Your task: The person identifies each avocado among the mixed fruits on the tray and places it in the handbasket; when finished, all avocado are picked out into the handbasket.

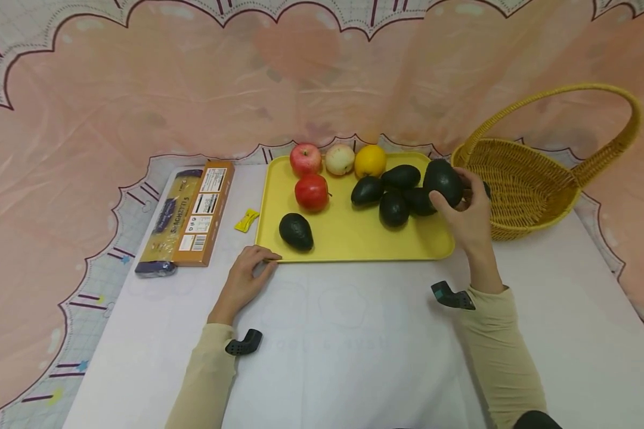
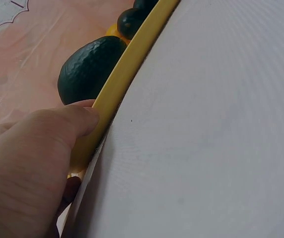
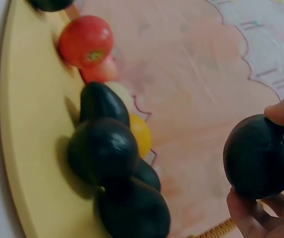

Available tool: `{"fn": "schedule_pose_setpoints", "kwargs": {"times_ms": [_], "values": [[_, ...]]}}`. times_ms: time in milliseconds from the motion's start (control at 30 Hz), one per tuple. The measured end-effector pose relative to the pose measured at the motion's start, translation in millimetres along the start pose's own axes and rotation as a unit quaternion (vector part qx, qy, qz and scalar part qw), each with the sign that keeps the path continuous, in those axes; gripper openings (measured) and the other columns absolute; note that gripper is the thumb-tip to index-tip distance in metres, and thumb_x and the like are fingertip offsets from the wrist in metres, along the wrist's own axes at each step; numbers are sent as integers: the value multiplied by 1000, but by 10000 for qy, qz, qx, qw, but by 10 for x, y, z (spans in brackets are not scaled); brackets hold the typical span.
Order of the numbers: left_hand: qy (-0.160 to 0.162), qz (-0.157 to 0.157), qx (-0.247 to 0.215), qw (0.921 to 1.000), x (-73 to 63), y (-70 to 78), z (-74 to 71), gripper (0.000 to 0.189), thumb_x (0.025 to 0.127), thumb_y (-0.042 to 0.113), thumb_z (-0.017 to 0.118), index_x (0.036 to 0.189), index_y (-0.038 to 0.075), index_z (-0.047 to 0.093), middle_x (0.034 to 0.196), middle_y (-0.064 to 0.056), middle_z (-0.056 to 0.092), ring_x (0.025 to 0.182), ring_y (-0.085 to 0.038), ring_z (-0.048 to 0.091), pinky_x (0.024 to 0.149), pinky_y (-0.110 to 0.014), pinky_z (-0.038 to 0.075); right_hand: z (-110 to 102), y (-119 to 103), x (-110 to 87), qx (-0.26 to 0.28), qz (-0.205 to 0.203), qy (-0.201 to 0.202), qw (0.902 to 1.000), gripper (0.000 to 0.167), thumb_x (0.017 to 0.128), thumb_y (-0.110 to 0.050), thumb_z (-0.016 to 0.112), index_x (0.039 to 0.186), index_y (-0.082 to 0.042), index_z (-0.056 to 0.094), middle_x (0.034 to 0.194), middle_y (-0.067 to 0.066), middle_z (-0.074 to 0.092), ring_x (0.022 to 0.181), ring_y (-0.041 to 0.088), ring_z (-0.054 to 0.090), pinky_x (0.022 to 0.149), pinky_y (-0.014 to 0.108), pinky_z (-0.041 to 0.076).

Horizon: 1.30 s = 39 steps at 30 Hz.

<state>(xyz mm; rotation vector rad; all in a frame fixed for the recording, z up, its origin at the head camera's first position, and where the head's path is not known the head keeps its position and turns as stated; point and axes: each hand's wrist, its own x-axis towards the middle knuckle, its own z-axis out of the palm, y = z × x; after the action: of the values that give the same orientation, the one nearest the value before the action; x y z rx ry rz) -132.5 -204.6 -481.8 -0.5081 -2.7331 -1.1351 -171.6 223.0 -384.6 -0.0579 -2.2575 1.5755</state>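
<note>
My right hand grips a dark green avocado between thumb and fingers, over the right end of the yellow tray. In the right wrist view that avocado shows raised apart from the others. Several more avocados lie bunched on the tray just left of it. At the tray's front left corner, my left hand pinches the rim, with the thumb on the outer side. A single avocado lies close to those fingers. Something dark is partly hidden behind my right hand.
A yellow wicker basket with a tall handle stands right of the tray. Red apples, a pale round fruit and an orange sit toward the tray's back. Left are a yellow-wrapped candy, a spaghetti pack and an orange-brown box.
</note>
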Motion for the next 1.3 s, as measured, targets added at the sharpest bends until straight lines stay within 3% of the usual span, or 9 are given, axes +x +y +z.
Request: {"fn": "schedule_pose_setpoints", "kwargs": {"times_ms": [400, 667, 1033, 1300], "values": [[6, 42, 28, 10000, -5, -12, -3, 15, 88, 12, 67, 99, 20, 69, 101, 6, 62, 102, -10, 50, 91, -33, 41, -317, 84, 101, 421, 354, 782, 9954, 57, 80, -19, 72, 132, -19, 49, 118, -9, 48, 100, 7, 49, 83, 17, 42], [41, 87, 75, 9999, -2, 5, -12, 15, 87, 11, 67, 99, 20, 69, 100, 6, 62, 101, -10, 50, 90, -33, 41, -497, 197, 166, 76, 645, 1041, 9924, 57, 82, -24, 70, 134, -22, 47, 119, -12, 47, 100, 4, 47, 82, 19, 38], [28, 48, 89, 9999, -20, 13, -1, 14, 88, 13, 66, 100, 19, 68, 100, 5, 62, 101, -11, 50, 90, -34, 41, -756, 372, 212, -1024, 1468, 972, 9790, 60, 85, -38, 65, 138, -31, 40, 134, -5, 44, 107, 3, 40, 92, 24, 36], [26, 42, 103, 9999, -4, 2, 1, 15, 88, 13, 67, 101, 20, 68, 100, 6, 62, 101, -10, 50, 90, -34, 41, -929, 497, 232, -1576, 2003, 821, 9635, 67, 85, -46, 59, 144, -30, 32, 149, 6, 37, 130, 22, 39, 107, 40, 33]]}}
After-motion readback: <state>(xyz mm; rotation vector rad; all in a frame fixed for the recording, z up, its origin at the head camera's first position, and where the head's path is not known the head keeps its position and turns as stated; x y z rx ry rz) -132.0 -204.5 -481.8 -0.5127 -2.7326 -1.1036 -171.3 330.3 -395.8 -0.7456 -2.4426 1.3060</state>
